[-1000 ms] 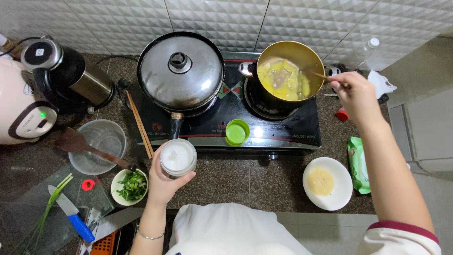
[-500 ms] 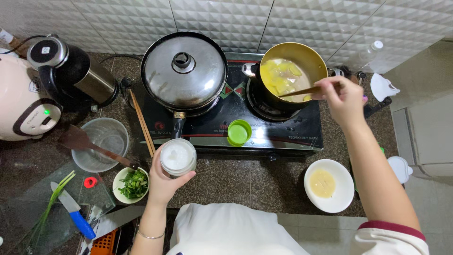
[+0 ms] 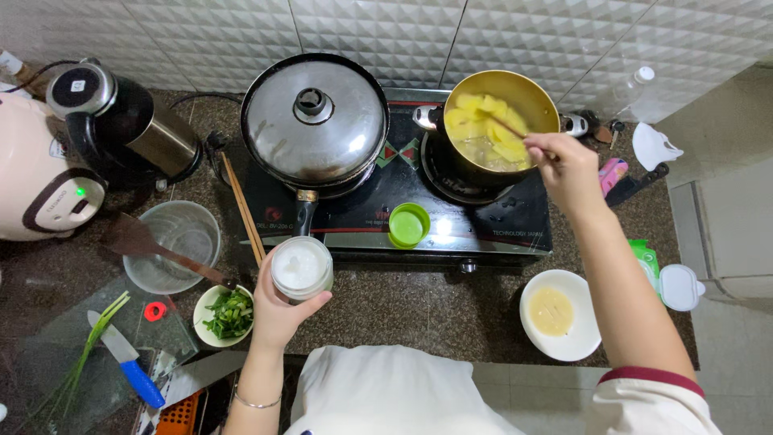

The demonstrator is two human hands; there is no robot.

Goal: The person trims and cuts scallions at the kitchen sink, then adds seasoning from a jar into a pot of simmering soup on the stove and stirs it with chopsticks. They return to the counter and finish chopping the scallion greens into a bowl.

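Two hands work at our dark speckled stone counter, which runs back to a white tiled wall. Nearest us, our left hand is wrapped around an open jar of white grains, held just in front of the black two-burner stove. Farther back, our right hand pinches a slim stirring stick dipping into the golden pot of yellow egg, beside a lidded pan.

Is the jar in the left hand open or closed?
Open: the jar shows its white contents from above, and a green lid lies apart on the stove.
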